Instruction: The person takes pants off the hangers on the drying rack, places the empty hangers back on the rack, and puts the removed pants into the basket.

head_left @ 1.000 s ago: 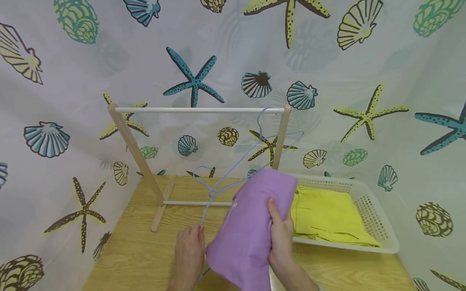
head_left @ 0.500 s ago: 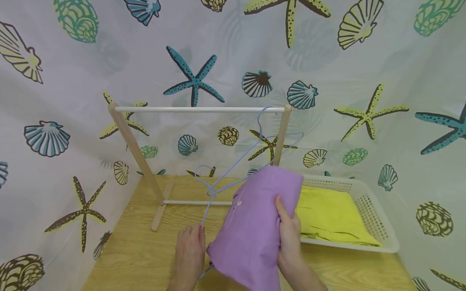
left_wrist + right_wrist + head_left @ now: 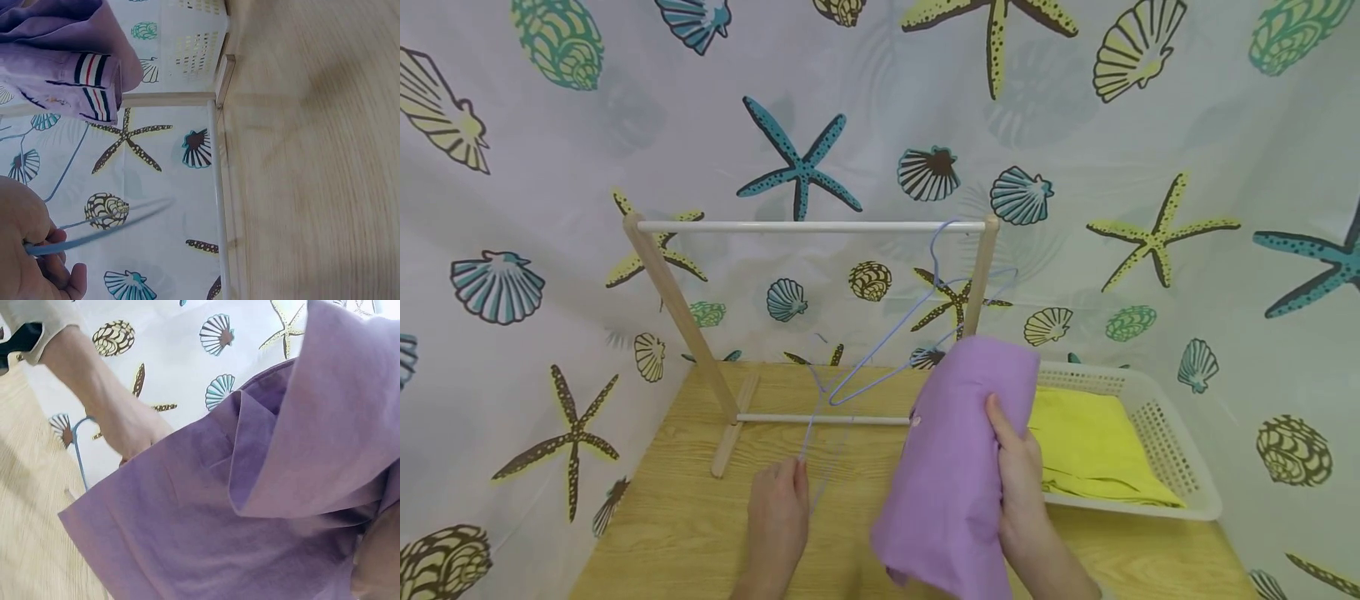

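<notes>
My left hand (image 3: 777, 508) pinches a thin blue wire hanger (image 3: 94, 236), partly blurred; its hook (image 3: 79, 447) rises beyond the hand in the right wrist view. To the right, my right hand (image 3: 1022, 475) grips a folded purple shirt (image 3: 947, 483), thumb on top and the other fingers hidden behind the cloth. A white button shows on the shirt's left side. Navy, white and red striped trim (image 3: 91, 69) edges it in the left wrist view. The held hanger and the shirt are apart. A second blue hanger (image 3: 880, 343) hangs by its hook from the rack's rail.
A wooden garment rack (image 3: 681, 325) with a white top rail (image 3: 812, 227) stands on the wood-grain table (image 3: 655, 533). At right, a white plastic basket (image 3: 1202, 500) holds folded yellow clothing (image 3: 1090, 442). A curtain (image 3: 880, 108) printed with shells and starfish surrounds the table.
The right hand has moved the purple shirt rightward, away from the left hand. The left hand has shifted slightly left with its hanger, whose lower part now shows outside the shirt.
</notes>
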A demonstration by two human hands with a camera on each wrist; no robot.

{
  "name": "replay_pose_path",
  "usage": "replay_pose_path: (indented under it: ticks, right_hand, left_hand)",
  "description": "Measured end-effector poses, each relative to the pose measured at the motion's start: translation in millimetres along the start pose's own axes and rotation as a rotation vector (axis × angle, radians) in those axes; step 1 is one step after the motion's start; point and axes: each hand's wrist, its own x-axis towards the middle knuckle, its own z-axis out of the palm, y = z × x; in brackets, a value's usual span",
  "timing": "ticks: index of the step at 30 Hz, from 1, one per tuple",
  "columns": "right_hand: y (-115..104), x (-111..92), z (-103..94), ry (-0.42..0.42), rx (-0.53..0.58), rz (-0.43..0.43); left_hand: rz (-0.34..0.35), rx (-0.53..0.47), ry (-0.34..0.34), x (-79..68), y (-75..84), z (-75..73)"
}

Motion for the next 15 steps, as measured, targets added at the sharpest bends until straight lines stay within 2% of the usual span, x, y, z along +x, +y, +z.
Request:
replay_pose_path:
  ticks: [4,10,15]
  right_hand:
    - [-6.5,3.5,-6.9,-0.022,-0.002,-0.014]
    - [-16.8,6.5,-20.8,0.004,-0.131,-0.02]
    - [-28.5,7.7,-34.8,0.005,-0.228,-0.003]
  left_hand:
    - [0.014,-0.017,0.037,3.0,-2.6,-4.7]
    - [-0.004,-0.022,0.03,5.0,-7.7,-9.4]
    - [0.031,-0.022,0.056,6.4,-13.6,-14.1]
